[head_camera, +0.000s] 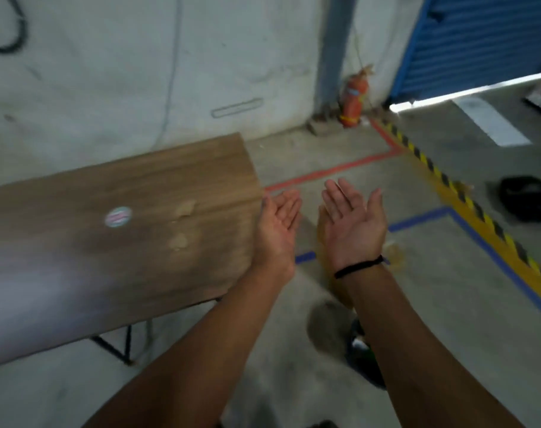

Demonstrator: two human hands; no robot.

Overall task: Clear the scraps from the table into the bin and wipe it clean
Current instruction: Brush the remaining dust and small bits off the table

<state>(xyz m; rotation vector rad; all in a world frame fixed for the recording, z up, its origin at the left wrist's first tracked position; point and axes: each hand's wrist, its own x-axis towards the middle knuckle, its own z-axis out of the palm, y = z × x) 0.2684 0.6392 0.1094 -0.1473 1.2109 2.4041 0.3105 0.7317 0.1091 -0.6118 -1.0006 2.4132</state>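
Head view: blurred, looking down past the end of a brown wood-grain surface (pixel 118 217) on black metal legs.
Left hand (pixel 278 223): palm up, just off the end edge of the surface, fingers (pixel 289 205) spread and released, holding nothing.
Right hand (pixel 354 217): palm up over the concrete floor (pixel 432 288), fingers (pixel 340 193) splayed, empty; thin black band at the wrist.
Scraps: two pale tan, crumpled-looking bits (pixel 182 223) lying near the end of the surface, a round white sticker-like disc (pixel 118 216) further in.
Handling, at a guess: light, soft, flimsy; easily scattered; best swept with the edge of one hand into the other cupped below the rim, or pinched from above.
Disc: possibly stuck flat; would need peeling from its edge.
Bin: none clearly in view; dark shape on the floor far right (pixel 528 197) too blurred to tell.
Cloth: not visible.
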